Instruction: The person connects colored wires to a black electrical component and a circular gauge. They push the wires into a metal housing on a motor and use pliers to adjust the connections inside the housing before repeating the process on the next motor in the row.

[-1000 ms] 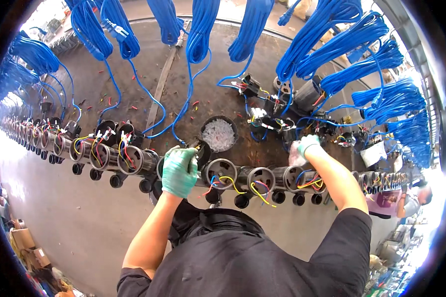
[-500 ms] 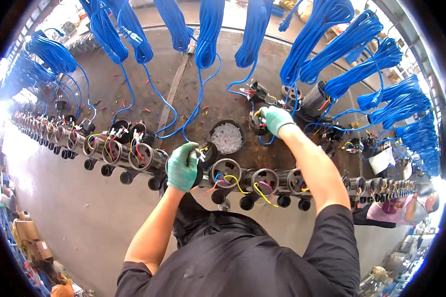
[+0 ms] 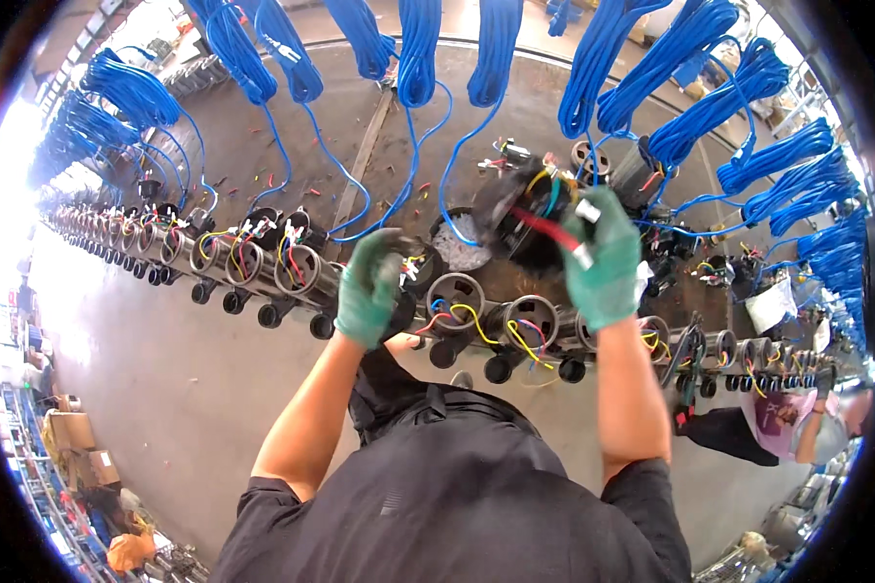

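My right hand (image 3: pixel 605 262), in a green glove, is closed on a black round wired cover (image 3: pixel 520 228), lifted above the bench and blurred by motion. Red, yellow and teal wires and white connectors stick out of it. My left hand (image 3: pixel 367 290), also gloved, has its fingers curled beside a black cup-shaped part with white connectors (image 3: pixel 414 270); what the fingers hold, if anything, is hidden. Between the hands, a dark bowl of small clear pieces (image 3: pixel 465 255) is partly covered by the raised cover. Just below stand open grey tubes (image 3: pixel 456 297) with coloured wire ends.
A long row of grey tubes (image 3: pixel 170 243) runs along the bench's near edge. Coiled blue cords (image 3: pixel 420 58) hang over the far side, their ends trailing across the dark bench (image 3: pixel 311 146). At the right, another person (image 3: pixel 783 428) is by the row.
My right hand has come nearer, bringing the black wired cover up off the bench. My left hand has moved slightly up and right. The whole view has shifted a little.
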Demonstrator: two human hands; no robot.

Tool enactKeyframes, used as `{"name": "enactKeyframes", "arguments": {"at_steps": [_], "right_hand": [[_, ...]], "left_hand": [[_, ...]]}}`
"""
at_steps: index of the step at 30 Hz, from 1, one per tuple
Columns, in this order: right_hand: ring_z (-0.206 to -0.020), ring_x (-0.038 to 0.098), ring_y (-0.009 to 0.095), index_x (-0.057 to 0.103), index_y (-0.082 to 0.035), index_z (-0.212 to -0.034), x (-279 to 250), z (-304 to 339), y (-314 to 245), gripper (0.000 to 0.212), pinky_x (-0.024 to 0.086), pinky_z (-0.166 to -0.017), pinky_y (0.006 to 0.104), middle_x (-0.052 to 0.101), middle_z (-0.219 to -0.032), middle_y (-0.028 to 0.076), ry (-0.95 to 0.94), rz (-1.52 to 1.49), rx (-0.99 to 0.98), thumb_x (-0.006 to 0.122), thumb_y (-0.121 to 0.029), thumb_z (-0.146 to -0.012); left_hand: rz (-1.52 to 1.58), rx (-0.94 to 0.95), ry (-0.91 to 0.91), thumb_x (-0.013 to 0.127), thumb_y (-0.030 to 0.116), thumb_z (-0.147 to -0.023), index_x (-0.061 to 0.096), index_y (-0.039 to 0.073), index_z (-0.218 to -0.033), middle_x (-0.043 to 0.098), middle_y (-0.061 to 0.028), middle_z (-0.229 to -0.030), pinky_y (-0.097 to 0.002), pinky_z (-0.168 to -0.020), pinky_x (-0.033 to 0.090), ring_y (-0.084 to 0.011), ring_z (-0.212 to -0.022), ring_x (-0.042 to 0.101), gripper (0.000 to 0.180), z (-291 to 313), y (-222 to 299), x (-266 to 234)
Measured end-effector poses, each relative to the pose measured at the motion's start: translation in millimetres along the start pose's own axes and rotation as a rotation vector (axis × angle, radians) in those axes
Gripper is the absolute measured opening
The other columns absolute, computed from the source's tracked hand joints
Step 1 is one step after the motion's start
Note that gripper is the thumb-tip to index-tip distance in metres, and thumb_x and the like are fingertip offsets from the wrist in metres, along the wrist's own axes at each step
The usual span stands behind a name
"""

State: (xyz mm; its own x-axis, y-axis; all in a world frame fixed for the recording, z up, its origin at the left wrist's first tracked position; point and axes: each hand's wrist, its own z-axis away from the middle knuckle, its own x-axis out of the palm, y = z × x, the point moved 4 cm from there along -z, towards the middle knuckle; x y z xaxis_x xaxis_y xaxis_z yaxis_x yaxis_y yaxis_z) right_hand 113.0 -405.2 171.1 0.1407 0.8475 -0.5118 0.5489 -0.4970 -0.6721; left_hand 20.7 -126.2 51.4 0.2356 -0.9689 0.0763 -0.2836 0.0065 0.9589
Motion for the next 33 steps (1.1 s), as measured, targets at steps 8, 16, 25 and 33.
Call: {"name": "enactKeyframes", "arguments": {"at_steps": [8,16,25,33], "right_hand": [[-0.08,0.072,0.038,0.066,-0.001,-0.112,65,58,-34,0.023,0.056,-0.072,0.0441,0.07,-0.086,0.023,-0.341,-0.277,-0.014,0.074,-0.016,-0.097],[-0.118,0.068,0.028,0.071,-0.01,-0.127,115,0,128,0.034,0.051,-0.106,0.0396,0.069,-0.136,0.009,-1.231,0.486,0.167,0.057,-0.031,-0.103],[-0.123,0.069,0.036,0.072,-0.005,-0.131,183,23,192,0.043,0.057,-0.101,0.045,0.07,-0.135,0.019,-1.465,0.746,0.038,0.067,-0.016,-0.09],[-0.109,0.074,0.03,0.079,-0.013,-0.119,115,40,244,0.033,0.057,-0.095,0.0428,0.076,-0.124,0.011,-1.625,1.273,-0.168,0.055,-0.019,-0.097]], "left_hand": [[0.473,-0.185,-0.136,0.069,0.009,-0.087,0.036,0.001,-0.158,0.054,-0.0178,-0.151,-0.045,-0.114,0.048,-0.0297,-0.134,0.058,0.079,13,34,27],[0.879,-0.077,0.199,0.067,0.029,-0.087,0.043,0.005,-0.156,0.059,-0.0214,-0.146,-0.055,-0.114,0.051,-0.0392,-0.132,0.062,0.077,33,54,-35],[0.64,-0.066,0.171,0.06,0.022,-0.088,0.042,0.003,-0.156,0.047,-0.0223,-0.158,-0.0519,-0.117,0.047,-0.0364,-0.14,0.055,0.073,34,60,-22],[0.277,-0.061,-0.017,0.059,0.005,-0.091,0.048,0.001,-0.152,0.059,-0.0114,-0.145,-0.0362,-0.113,0.044,-0.0209,-0.13,0.058,0.062,-5,35,33]]}}
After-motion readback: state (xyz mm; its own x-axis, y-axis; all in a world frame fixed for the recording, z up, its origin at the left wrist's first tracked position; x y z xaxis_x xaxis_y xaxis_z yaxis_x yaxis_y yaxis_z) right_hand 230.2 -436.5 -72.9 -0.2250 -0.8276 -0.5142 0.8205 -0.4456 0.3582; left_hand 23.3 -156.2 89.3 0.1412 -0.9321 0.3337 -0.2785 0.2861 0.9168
